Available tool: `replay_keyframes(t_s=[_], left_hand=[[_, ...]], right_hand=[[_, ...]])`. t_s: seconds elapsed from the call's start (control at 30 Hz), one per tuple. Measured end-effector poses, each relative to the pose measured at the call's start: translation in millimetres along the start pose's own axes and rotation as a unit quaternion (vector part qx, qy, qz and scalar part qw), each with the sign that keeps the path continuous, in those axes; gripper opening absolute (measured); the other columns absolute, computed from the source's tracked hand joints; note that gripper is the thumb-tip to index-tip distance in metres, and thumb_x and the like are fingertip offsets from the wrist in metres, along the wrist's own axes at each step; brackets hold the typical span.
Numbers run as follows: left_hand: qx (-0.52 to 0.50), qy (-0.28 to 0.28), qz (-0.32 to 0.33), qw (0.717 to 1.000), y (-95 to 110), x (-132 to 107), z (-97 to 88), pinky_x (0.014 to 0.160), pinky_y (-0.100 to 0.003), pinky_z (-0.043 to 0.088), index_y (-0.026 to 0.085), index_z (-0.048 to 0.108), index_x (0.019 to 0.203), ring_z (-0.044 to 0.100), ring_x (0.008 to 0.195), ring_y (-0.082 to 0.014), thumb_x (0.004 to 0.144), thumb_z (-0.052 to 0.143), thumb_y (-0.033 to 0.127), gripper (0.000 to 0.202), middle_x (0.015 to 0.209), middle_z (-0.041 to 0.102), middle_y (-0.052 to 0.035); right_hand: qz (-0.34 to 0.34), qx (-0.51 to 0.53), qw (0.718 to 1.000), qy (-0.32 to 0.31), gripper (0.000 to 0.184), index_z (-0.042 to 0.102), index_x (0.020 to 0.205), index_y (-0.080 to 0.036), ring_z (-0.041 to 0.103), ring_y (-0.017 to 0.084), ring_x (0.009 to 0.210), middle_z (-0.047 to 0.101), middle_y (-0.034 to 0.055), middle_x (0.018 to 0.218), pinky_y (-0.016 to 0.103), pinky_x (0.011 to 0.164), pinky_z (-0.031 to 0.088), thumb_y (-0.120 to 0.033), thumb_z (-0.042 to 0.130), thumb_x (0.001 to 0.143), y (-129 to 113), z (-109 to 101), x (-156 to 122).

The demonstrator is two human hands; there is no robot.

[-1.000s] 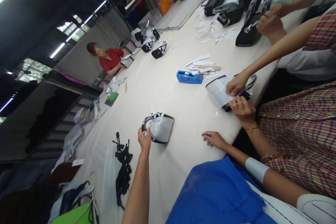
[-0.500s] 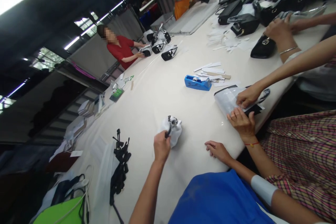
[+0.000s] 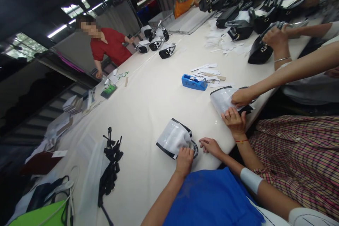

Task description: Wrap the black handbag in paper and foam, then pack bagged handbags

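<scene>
Handbag in white wrapping with black edges (image 3: pixel 172 134) on the near middle of the white table (image 3: pixel 140 109).
Head view: left hand (image 3: pixel 184 161) grips its handle end; right hand (image 3: pixel 212 147) lies loosely open just right. Tangled black straps (image 3: pixel 111 164) lie left, blue plastic tape dispenser (image 3: pixel 194 83) farther off; a co-worker's hands (image 3: pixel 234 120) block the right.

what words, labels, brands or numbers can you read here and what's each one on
No word, label, brand, number or sign can be read in this view.
Blue tape dispenser: dark marks on its side, too blurred to read.
Green packet: any printing is too small to make out.
Blue cloth: a faint darker mark, not readable as lettering.
White-covered bag at the left hand: no lettering shows.
</scene>
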State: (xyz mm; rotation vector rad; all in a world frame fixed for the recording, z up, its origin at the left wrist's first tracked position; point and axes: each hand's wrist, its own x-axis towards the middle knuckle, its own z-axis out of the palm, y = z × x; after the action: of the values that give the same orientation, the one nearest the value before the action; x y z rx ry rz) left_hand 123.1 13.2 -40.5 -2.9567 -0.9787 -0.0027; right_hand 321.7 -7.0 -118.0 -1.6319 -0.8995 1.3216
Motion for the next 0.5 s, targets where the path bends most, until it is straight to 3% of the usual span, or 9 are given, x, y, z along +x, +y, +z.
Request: replay_keyframes(t_s=[0.07, 0.13, 0.23, 0.33, 0.43, 0.5], left_hand=[[0.01, 0.004, 0.011, 1.0, 0, 0, 3.2, 0.07, -0.036, 0.043, 0.016, 0.055, 0.081, 0.055, 0.073, -0.0225, 0.087, 0.046, 0.004, 0.015, 0.077, 0.058, -0.0061], [0.022, 0.012, 0.018, 1.0, 1, -1, 7.1, 0.07, -0.036, 0.044, 0.015, 0.056, 0.081, 0.056, 0.072, -0.0222, 0.086, 0.045, 0.002, 0.018, 0.076, 0.058, -0.0064], [0.017, 0.026, 0.024, 0.999, -1, 0, 15.6, 0.071, -0.037, 0.048, 0.014, 0.059, 0.084, 0.059, 0.073, -0.0227, 0.087, 0.041, 0.001, 0.022, 0.074, 0.06, -0.0077], [-0.016, 0.053, 0.028, 0.998, -5, 2, 25.6, 0.079, -0.04, 0.051, 0.013, 0.062, 0.106, 0.063, 0.088, -0.0251, 0.087, 0.038, 0.002, 0.033, 0.093, 0.068, -0.0127], [-0.032, 0.075, 0.023, 0.996, -10, 3, 34.8, 0.091, -0.041, 0.05, 0.013, 0.054, 0.128, 0.059, 0.112, -0.0265, 0.087, 0.035, 0.002, 0.047, 0.12, 0.064, -0.016], [-0.039, 0.083, 0.017, 0.996, -13, 1, 39.9, 0.094, -0.04, 0.049, 0.016, 0.053, 0.132, 0.057, 0.117, -0.0274, 0.086, 0.035, 0.003, 0.05, 0.125, 0.062, -0.0154]], right_hand=[[0.008, -0.008, 0.999, 0.039, 0.026, 0.067, 0.089, -0.013, 0.065, 0.016, 0.055, 0.071, 0.007, 0.073, 0.027, 0.053, 0.054, -0.031, 0.049, 0.084, -11, 0, -3], [-0.031, -0.033, 0.993, 0.105, 0.029, 0.067, 0.098, -0.015, 0.069, 0.02, 0.076, 0.073, 0.0099, 0.089, 0.035, 0.073, 0.058, -0.035, 0.049, 0.088, -30, 4, -10], [-0.226, -0.158, 0.948, 0.162, 0.037, 0.061, 0.123, -0.018, 0.058, 0.024, 0.116, 0.064, 0.0107, 0.123, 0.043, 0.104, 0.045, -0.036, 0.047, 0.093, -67, 19, -23], [-0.387, -0.295, 0.869, 0.085, 0.046, 0.046, 0.141, -0.018, 0.04, 0.023, 0.136, 0.049, 0.0103, 0.143, 0.047, 0.117, 0.027, -0.036, 0.041, 0.098, -99, 42, -30], [-0.406, -0.376, 0.833, 0.006, 0.049, 0.04, 0.144, -0.018, 0.032, 0.023, 0.141, 0.044, 0.0091, 0.147, 0.052, 0.12, 0.015, -0.04, 0.039, 0.1, -112, 63, -25], [-0.398, -0.4, 0.825, -0.007, 0.049, 0.043, 0.142, -0.017, 0.03, 0.023, 0.142, 0.045, 0.0092, 0.147, 0.054, 0.12, 0.01, -0.042, 0.038, 0.1, -112, 73, -20]])
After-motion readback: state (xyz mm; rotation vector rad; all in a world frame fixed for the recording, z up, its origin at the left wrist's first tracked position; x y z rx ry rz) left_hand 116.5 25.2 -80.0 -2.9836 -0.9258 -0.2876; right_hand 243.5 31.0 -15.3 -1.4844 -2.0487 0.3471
